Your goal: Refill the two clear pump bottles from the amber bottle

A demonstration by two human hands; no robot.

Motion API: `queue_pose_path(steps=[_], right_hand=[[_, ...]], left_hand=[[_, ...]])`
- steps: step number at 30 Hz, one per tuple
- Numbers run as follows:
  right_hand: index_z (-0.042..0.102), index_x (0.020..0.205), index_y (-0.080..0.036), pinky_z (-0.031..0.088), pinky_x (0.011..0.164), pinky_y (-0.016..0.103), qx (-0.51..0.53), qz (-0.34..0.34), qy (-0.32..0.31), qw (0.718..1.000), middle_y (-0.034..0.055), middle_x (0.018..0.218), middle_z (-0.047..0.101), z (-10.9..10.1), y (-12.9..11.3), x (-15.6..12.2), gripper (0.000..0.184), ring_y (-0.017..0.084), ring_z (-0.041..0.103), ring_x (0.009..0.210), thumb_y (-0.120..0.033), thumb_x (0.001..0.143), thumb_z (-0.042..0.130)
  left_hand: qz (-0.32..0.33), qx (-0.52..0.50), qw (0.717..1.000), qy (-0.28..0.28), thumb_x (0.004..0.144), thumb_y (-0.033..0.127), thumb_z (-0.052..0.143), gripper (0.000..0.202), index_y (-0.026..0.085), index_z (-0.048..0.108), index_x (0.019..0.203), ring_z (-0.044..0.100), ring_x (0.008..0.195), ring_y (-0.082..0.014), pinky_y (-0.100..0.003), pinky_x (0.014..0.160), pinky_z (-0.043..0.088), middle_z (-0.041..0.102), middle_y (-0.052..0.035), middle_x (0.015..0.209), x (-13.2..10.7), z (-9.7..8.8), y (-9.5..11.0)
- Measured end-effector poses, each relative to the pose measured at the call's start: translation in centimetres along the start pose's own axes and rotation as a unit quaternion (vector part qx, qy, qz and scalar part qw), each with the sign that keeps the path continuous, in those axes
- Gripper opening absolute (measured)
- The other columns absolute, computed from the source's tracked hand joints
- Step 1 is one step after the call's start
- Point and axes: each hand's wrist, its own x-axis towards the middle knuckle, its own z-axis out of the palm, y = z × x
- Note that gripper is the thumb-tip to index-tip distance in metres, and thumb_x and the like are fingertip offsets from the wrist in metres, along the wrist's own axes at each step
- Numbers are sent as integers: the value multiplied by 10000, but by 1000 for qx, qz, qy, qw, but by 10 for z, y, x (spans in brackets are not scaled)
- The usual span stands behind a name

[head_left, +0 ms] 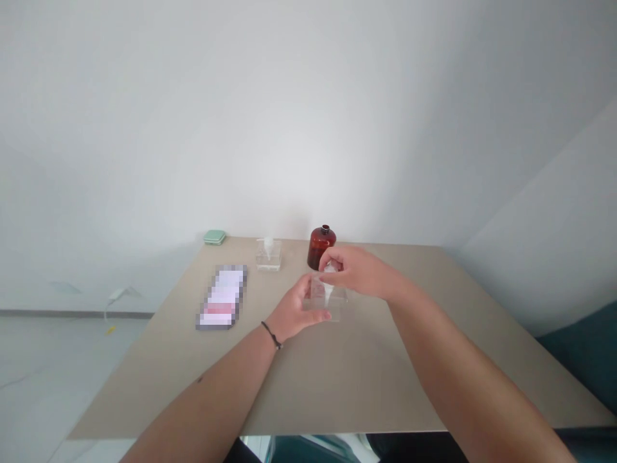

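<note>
Over the middle of the beige table, my left hand wraps round a small clear bottle from the left side. My right hand comes over the top and pinches the white pump cap of that bottle with closed fingers. A dark cord circles my left wrist. Just behind my right hand stands a brown glass bottle with an open neck.
A second clear bottle with a white pump stands at the back of the table. A blurred flat rectangle lies to the left, and a small green case sits at the far left corner. White walls rise behind.
</note>
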Motion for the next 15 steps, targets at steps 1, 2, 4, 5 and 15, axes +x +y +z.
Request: queue_pose_path(steps=[1,2,4,5,15], right_hand=[[700,896,-242,414,662,327,82,5,27,996,-25,669,610,6,13,-5,223,165,535,618,-436,788,678],[696,926,-239,426,651,322,171,16,79,982,-19,684,619,15,26,-9,267,168,543,632,-477,830,621],[679,919,-239,464,686,338,316,60,196,926,-12,678,621,36,50,-16,284,182,574,672,-482,878,537],[675,923,-246,484,734,355,357,74,230,902,-10,710,643,48,60,-18,237,190,597,712,-452,849,583],[627,1007,-240,490,885,385,496,23,201,844,22,981,691,121,70,-14,382,222,632,939,-414,705,784]], left_hand=[[-11,-18,1000,-12,726,441,849,745,240,488,1345,623,1149,-274,-447,1016,474,657,-84,1205,0,2,1],[-18,-35,999,-10,719,449,855,714,228,525,1313,633,1131,-272,-437,1006,482,670,-82,1189,0,3,2],[-26,-68,997,13,704,460,863,698,219,550,1280,644,1120,-268,-417,983,495,676,-84,1194,1,4,2],[-29,-78,996,26,706,455,862,691,220,549,1275,644,1122,-265,-407,975,499,673,-84,1202,1,4,1],[-68,88,993,28,733,265,812,876,233,288,1434,615,1193,-267,-440,1026,494,593,-109,1318,2,9,-6]])
